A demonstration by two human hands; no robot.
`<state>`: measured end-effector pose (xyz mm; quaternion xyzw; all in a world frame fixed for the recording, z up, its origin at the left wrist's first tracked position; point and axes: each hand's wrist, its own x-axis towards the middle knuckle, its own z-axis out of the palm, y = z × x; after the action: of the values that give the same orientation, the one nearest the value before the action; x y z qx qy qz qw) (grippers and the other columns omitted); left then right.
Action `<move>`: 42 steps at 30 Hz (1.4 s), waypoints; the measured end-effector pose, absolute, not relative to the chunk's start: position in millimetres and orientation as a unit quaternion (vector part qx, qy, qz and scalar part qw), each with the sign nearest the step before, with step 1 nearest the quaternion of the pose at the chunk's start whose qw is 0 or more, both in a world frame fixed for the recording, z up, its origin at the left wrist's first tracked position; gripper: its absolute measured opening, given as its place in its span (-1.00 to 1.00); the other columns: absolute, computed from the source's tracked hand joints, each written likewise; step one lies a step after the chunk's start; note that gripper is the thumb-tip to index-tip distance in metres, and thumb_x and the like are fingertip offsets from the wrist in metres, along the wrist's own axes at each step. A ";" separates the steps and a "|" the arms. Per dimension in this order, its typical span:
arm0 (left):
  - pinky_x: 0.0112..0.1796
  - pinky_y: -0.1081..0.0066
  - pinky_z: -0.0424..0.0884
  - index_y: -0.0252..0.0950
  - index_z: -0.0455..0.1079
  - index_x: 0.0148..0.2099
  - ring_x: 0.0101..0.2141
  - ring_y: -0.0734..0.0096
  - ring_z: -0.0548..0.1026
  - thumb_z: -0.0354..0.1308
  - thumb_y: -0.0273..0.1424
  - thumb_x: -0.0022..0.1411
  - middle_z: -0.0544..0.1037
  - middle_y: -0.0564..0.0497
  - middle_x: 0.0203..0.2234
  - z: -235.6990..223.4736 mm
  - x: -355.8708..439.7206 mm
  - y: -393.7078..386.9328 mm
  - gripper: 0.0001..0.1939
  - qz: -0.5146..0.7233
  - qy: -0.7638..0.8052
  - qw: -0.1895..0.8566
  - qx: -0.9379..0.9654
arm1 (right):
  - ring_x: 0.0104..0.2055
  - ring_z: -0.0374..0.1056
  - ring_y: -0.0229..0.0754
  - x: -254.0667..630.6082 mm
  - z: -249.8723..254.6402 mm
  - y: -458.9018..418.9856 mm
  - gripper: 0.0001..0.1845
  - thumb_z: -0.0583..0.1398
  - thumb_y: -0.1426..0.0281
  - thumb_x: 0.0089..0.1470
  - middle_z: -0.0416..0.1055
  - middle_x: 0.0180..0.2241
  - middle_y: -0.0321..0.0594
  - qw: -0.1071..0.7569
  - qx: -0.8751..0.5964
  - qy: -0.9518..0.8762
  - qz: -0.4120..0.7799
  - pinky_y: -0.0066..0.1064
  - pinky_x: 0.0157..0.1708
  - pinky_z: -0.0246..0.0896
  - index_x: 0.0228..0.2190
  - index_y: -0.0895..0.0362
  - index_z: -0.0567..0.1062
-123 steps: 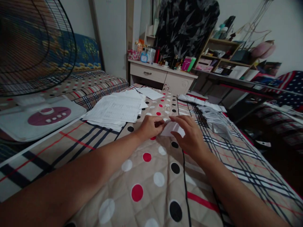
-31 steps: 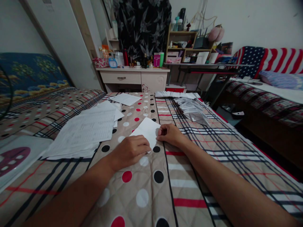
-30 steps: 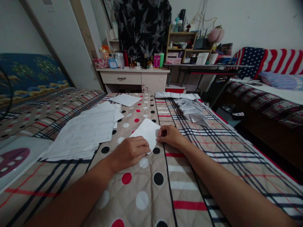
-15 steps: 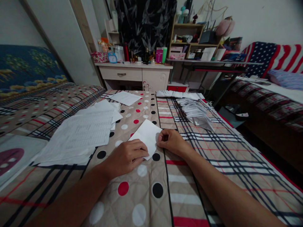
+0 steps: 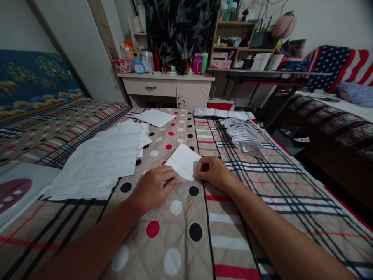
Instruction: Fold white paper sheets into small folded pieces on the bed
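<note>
A small white sheet of paper lies on the patterned bedspread, its near edge straight between my hands. My left hand is at the paper's near left edge, fingers curled and thumb close to them, closed on the edge. At the right corner, my right hand pinches the paper between thumb and fingers. The underside of the paper is hidden.
Printed sheets lie piled at the left, with another paper beyond them. Folded white papers stand in a row at the right, below a flat white strip. A white dresser stands behind the bed.
The paper's near corner, which pointed toward me, is turned up, leaving a straight near edge. My left hand has moved slightly up along it; my right hand keeps its pinch.
</note>
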<state>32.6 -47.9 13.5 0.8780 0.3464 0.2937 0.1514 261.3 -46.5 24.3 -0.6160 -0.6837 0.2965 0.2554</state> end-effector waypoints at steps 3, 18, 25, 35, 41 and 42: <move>-0.43 0.47 0.23 -0.29 0.39 -0.43 -0.51 0.49 0.36 0.15 -0.32 0.23 0.46 0.06 -0.53 12.7 33.9 -47.0 -0.79 0.267 0.429 0.133 0.853 | -0.51 0.28 -0.29 260.8 24.5 -46.3 -0.92 0.31 0.44 -0.21 0.42 -0.56 -0.33 0.254 -0.619 -0.681 0.297 -0.50 -0.52 0.07 -0.56 0.13 0.49; -0.50 0.47 0.10 -0.28 0.37 -0.50 -0.59 0.54 0.27 0.15 -0.24 0.16 0.40 0.10 -0.65 19.1 41.1 -49.1 -0.74 0.224 0.541 0.144 0.798 | -0.51 0.28 -0.29 260.8 23.7 -45.6 -0.92 0.31 0.42 -0.20 0.42 -0.56 -0.33 0.248 -0.622 -0.680 0.299 -0.49 -0.50 0.05 -0.55 0.13 0.50; -0.51 0.46 0.09 -0.27 0.42 -0.48 -0.59 0.52 0.27 0.16 -0.22 0.14 0.42 0.09 -0.63 16.5 43.0 -45.9 -0.75 0.227 0.566 0.157 0.777 | -0.50 0.30 -0.29 259.8 24.6 -46.3 -0.93 0.31 0.44 -0.21 0.45 -0.54 -0.32 0.252 -0.627 -0.673 0.300 -0.50 -0.50 0.07 -0.56 0.13 0.50; -0.52 0.45 0.13 -0.24 0.45 -0.47 -0.59 0.50 0.32 0.21 -0.20 0.09 0.46 0.09 -0.63 11.0 44.5 -39.6 -0.77 0.256 0.586 0.194 0.744 | -0.50 0.29 -0.28 258.7 25.3 -46.8 -0.92 0.30 0.44 -0.21 0.44 -0.55 -0.31 0.254 -0.629 -0.671 0.299 -0.49 -0.50 0.06 -0.57 0.13 0.48; -0.52 0.45 0.14 -0.24 0.44 -0.49 -0.59 0.48 0.33 0.23 -0.18 0.07 0.47 0.08 -0.63 9.3 46.3 -35.7 -0.75 0.253 0.594 0.192 0.739 | -0.50 0.29 -0.28 258.7 26.3 -47.2 -0.93 0.30 0.45 -0.21 0.44 -0.55 -0.31 0.247 -0.631 -0.672 0.298 -0.49 -0.50 0.06 -0.57 0.13 0.48; -0.51 0.45 0.15 -0.24 0.44 -0.49 -0.59 0.48 0.33 0.23 -0.17 0.07 0.47 0.08 -0.63 9.0 46.3 -35.4 -0.75 0.253 0.594 0.188 0.740 | -0.50 0.29 -0.28 258.7 26.2 -47.4 -0.93 0.30 0.45 -0.21 0.44 -0.55 -0.31 0.248 -0.630 -0.673 0.298 -0.48 -0.50 0.06 -0.57 0.12 0.48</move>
<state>46.3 -35.4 9.0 0.7398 0.5944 0.2527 0.1884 258.7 -47.4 26.2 -0.6299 -0.6728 0.2984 0.2480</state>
